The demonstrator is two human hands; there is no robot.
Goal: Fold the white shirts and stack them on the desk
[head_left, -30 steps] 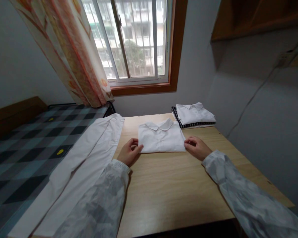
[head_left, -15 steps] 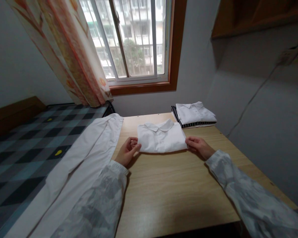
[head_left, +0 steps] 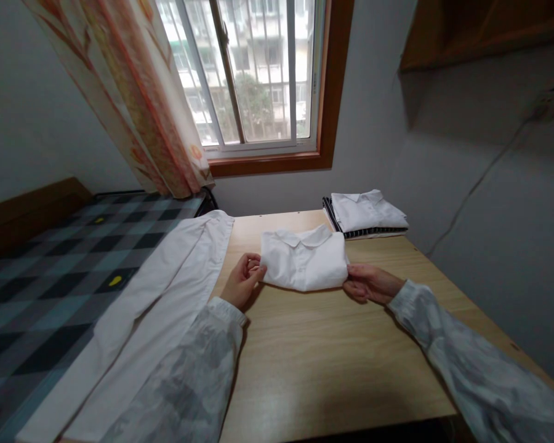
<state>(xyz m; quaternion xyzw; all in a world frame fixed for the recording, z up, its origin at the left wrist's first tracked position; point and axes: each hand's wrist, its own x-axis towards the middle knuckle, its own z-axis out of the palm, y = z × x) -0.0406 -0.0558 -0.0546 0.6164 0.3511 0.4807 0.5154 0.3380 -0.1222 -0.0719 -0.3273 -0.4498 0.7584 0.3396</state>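
Observation:
A folded white shirt, its collar toward the window, is between my two hands over the wooden table. My left hand pinches its left edge between thumb and fingers. At the right edge, my right hand grips the cloth near the lower corner, fingers curled beneath. The shirt's front edge bows slightly; whether its underside touches the table cannot be told.
Behind to the right lies a stack of folded clothes, white over black striped. Another white garment stretches along the table's left side, beside a bed with a checked cover. A wooden shelf hangs upper right.
The shirt's front edge has come slightly nearer and now bows between my hands. My right hand has turned and lowered a little. The whole view has shifted slightly.

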